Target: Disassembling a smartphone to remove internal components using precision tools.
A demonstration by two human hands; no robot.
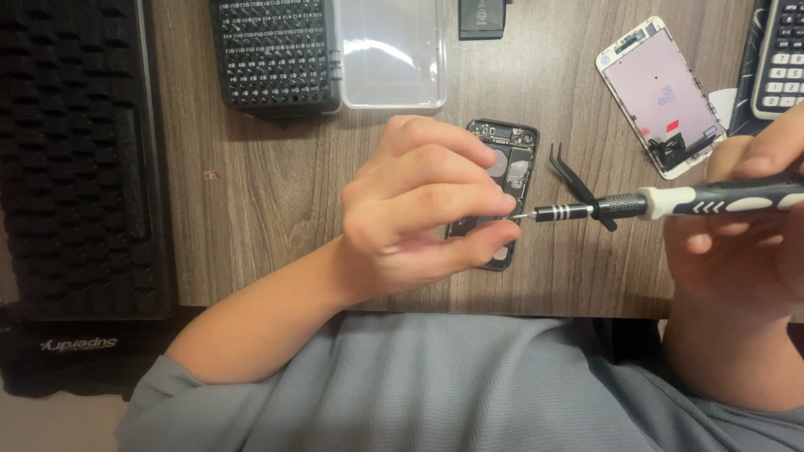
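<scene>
My right hand (745, 243) grips a black-and-white precision screwdriver (670, 201), held level and pointing left. Its thin tip meets the fingertips of my left hand (419, 209), whose fingers pinch at the bit; anything tiny between them is too small to see. Under my left hand lies an opened black phone body (512, 159) with its inner parts showing, mostly hidden by the fingers.
Black tweezers (574, 180) lie right of the phone body. A detached white phone screen (662, 96) rests at upper right beside a calculator (783, 54). A bit set (276, 54) with clear lid (392, 50) sits at the back; black foam case (75, 151) at left.
</scene>
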